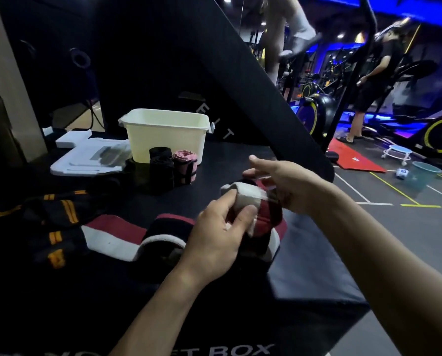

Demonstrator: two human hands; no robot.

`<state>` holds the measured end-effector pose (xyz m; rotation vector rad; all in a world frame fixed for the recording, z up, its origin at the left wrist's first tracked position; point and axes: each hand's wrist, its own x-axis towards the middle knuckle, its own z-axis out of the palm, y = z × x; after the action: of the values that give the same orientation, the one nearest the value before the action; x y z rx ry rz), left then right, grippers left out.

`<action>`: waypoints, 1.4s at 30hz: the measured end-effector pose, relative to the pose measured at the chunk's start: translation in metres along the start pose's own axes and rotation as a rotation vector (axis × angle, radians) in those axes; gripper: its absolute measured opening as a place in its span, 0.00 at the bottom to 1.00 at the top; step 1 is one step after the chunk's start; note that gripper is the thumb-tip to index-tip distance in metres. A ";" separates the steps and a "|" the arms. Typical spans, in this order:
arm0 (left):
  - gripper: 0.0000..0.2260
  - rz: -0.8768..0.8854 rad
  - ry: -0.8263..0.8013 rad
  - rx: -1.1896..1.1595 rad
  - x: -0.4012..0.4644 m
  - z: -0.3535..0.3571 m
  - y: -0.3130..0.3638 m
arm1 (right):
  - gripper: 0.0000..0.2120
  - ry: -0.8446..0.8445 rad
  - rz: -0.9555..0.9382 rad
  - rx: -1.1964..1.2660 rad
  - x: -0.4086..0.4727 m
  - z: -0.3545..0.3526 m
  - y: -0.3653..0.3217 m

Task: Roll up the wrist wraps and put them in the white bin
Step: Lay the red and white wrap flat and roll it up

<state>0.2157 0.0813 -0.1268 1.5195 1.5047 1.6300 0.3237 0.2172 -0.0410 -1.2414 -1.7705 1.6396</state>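
Note:
A red, white and black wrist wrap (250,201) is partly rolled between both hands above the black box top. My left hand (220,235) pinches the roll's near side with thumb and fingers. My right hand (281,183) holds its far side, fingers curled behind it. The wrap's loose tail (117,235) trails left across the surface. The white bin (166,134) stands behind, open. Three rolled wraps stand in front of it: two black ones (160,168) and a pink one (185,167). Black wraps with yellow stripes (52,219) lie unrolled at the left.
A white foam tray (86,160) lies left of the bin. A slanted black beam (253,80) rises behind the work surface. The surface's edge drops to the gym floor on the right, where a person (374,80) stands among exercise bikes, a red mat (353,158) and a small stool.

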 end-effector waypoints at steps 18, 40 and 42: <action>0.16 -0.342 0.313 0.231 0.012 -0.056 -0.005 | 0.36 0.234 -0.036 -0.978 0.005 -0.016 0.084; 0.15 -0.286 0.186 0.833 0.009 -0.067 0.008 | 0.18 -0.221 0.228 -0.462 0.001 -0.041 0.058; 0.16 -0.256 0.228 0.823 0.011 -0.070 0.004 | 0.17 -0.312 0.259 -0.481 0.003 -0.044 0.061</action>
<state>0.1506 0.0618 -0.1049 1.4282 2.5817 1.0984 0.3765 0.2385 -0.0895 -1.5392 -2.3858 1.6734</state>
